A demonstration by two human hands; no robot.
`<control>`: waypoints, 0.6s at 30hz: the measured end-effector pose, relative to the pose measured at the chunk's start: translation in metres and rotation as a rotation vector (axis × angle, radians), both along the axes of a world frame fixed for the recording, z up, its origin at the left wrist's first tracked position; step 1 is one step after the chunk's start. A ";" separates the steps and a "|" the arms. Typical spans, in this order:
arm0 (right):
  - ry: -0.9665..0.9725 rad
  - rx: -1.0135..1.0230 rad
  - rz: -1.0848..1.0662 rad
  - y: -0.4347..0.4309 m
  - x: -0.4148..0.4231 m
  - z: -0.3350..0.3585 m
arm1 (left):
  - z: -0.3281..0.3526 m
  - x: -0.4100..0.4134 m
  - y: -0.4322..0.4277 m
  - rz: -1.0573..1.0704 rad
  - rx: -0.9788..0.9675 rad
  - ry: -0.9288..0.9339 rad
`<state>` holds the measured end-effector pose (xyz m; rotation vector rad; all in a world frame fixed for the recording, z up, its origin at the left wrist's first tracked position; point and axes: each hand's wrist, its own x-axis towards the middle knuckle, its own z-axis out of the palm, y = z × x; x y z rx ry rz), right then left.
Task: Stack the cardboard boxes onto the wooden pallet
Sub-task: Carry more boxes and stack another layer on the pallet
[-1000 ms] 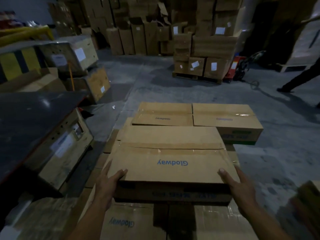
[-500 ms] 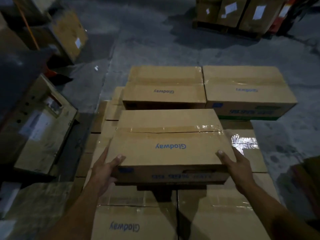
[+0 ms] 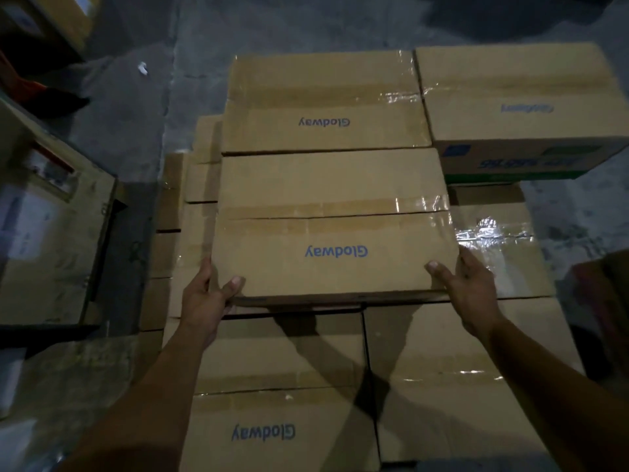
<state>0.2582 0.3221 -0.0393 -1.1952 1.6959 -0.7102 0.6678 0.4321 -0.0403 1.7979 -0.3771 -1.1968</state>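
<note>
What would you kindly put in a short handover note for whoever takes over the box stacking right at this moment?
Left hand: gripping the near-left corner of the brown taped "Glodway" cardboard box.
Right hand: gripping its near-right corner.
That box sits in the upper layer, its far edge against another brown "Glodway" box; a third upper box with blue and green side print is at far right.
Done: a lower layer of brown boxes covers the stack; the wooden pallet is hidden beneath.
Left: settle and release this box, then fill the open upper spots at right and near.
</note>
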 end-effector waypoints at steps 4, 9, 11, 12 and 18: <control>0.013 -0.020 0.007 0.000 0.005 0.002 | -0.002 0.001 -0.001 0.011 -0.022 0.008; 0.040 -0.015 0.013 -0.002 0.008 0.007 | -0.005 -0.002 -0.002 0.034 -0.017 -0.006; 0.082 -0.008 0.026 -0.003 0.008 0.006 | -0.007 -0.002 -0.002 0.027 -0.007 -0.038; 0.107 -0.001 0.030 -0.003 0.008 0.005 | -0.008 -0.003 -0.002 0.020 0.003 -0.061; 0.259 0.054 0.018 -0.011 0.012 0.003 | -0.002 -0.010 -0.005 -0.106 0.122 -0.413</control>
